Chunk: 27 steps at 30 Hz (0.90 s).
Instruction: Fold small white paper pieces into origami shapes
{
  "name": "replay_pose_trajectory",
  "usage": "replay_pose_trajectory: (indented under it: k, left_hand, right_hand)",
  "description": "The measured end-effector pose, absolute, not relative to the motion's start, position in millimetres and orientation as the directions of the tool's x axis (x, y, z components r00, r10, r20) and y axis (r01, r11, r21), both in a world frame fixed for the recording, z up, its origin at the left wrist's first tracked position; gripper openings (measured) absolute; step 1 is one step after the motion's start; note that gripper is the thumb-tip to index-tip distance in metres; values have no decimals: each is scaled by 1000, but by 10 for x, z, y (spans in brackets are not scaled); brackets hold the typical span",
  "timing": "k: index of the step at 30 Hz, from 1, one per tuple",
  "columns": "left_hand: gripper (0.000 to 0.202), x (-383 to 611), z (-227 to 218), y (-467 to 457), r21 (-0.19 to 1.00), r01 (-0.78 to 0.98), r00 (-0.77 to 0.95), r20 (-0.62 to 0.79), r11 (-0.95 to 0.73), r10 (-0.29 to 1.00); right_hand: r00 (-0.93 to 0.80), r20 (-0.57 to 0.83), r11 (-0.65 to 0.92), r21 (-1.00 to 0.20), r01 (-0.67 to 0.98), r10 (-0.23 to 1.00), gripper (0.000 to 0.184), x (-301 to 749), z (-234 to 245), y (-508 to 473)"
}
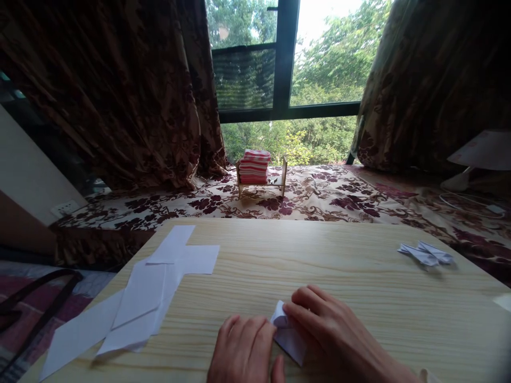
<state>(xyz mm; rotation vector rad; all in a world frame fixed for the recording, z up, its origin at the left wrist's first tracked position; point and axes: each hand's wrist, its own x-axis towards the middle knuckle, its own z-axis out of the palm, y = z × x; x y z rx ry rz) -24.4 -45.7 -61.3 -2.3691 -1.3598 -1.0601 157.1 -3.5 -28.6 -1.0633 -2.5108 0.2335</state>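
A small piece of folded white paper (290,346) lies on the wooden table between my hands, its upper end curled over. My left hand (243,348) presses at the paper's left edge with the fingers bent together. On the other side, my right hand (325,324) pinches the curled upper end, index fingertip on the fold; its thumb is hidden. To the left lie several loose white paper sheets (139,292), overlapping one another. Folded paper pieces (426,253) with pointed ends sit at the table's far right.
The light wood table (319,250) stands against a ledge with a floral cloth (191,205). On the ledge are a small wooden rack (283,178) with stacked pink-and-white cloths (254,167) and a lamp (483,151). Dark curtains (159,106) flank the window.
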Motion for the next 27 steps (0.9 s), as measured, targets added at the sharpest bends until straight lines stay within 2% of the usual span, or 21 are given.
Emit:
replay_pose_trajectory:
  k: [4,7,15,19,27]
  left_hand:
    - [23,-103,-467,-365,307,802,251,604,-512,756]
    - [18,-61,-433,-324,340,805,265,527,-486,808]
    - [18,-141,-371,-312,225,809,392,482,-543,784]
    - [23,-139,-322,-285,173,796,428,518,-581,740]
    - [22,-136,-356,-268,155,801,422,538,-578,729]
  right_hand:
    - [-640,343,724,-269,635,688,8,1563,-317,-23]
    - [-641,355,731,-274,625,680,11,1577,-336,-26]
    - [-656,341,739,-274,616,673,7,1635,-315,-55]
    - [-657,359,746,-244,619,663,4,1628,-314,-49]
    - [-670,358,757,-231,612,651,8,1618,-321,-68]
